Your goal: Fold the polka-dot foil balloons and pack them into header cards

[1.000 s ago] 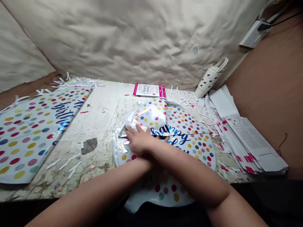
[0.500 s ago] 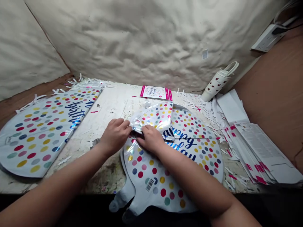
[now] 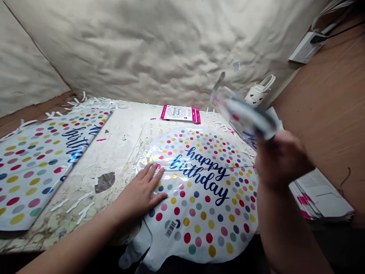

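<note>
Left hand (image 3: 139, 196) open and flat, pressing a white polka-dot foil birthday balloon (image 3: 203, 198) against the scarred white table (image 3: 122, 152) at lower centre to steady it; right hand (image 3: 281, 160) closed, gripping a crumpled silver foil piece (image 3: 245, 116) aloft at upper right.

Head-worn camera looks down at left hand (image 3: 138, 194) and right hand (image 3: 281, 160).

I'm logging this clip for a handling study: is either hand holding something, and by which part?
The right hand grips a blurred clear foil piece by its near end. The left hand holds nothing, lying flat on the balloon.
</note>
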### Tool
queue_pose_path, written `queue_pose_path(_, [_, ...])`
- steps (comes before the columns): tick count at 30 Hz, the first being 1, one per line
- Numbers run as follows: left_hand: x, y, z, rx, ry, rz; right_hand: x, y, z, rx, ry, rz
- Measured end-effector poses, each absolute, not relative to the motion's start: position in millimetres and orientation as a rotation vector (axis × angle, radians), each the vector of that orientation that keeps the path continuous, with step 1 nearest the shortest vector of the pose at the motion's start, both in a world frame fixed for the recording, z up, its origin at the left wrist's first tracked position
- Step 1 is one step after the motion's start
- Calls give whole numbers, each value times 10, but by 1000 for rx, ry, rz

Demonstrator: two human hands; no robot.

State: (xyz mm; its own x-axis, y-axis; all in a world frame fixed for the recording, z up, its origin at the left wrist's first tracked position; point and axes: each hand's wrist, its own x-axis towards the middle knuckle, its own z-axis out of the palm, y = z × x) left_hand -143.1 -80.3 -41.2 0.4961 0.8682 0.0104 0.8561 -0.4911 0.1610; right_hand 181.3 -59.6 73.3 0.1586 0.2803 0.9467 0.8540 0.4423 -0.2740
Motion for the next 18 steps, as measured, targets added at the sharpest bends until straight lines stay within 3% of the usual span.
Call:
queue_pose_path(4, [-1528,-703,-229,2334,1511,323,1627,-1095,284,-719,-2040,-14])
queue_pose_path(8, [-1559,-440,-70,1748,1715,769,1606,-1369,-271,-823,-2297,294])
queue_pose_path(18, [-1104,225,153,1256,1571,724,1721,-1463,-599,-842,-2290,266])
